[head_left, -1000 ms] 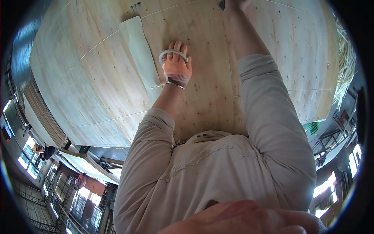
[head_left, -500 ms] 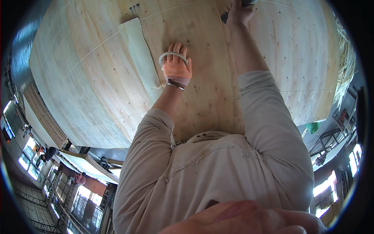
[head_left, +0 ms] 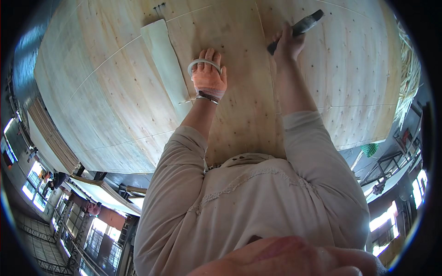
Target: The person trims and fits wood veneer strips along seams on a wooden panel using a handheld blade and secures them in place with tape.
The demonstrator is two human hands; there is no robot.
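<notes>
One slim black-grey tool [head_left: 303, 27] gripped in right hand [head_left: 290, 45]; left hand [head_left: 209, 79] flat, pale ring [head_left: 190, 67] across it.

A: Here's the left hand [head_left: 209, 78], gloved in orange, palm down, fingers [head_left: 209, 54] stretched forward and close together!
B: And its thumb [head_left: 223, 73] sits slightly apart, on the right side.
A: Over to the right hand [head_left: 290, 46]: bare, fingers curled into a grip, reaching farther forward!
B: Both forearms [head_left: 297, 89] extend ahead, skin showing between wrists and sleeves [head_left: 186, 145].
</notes>
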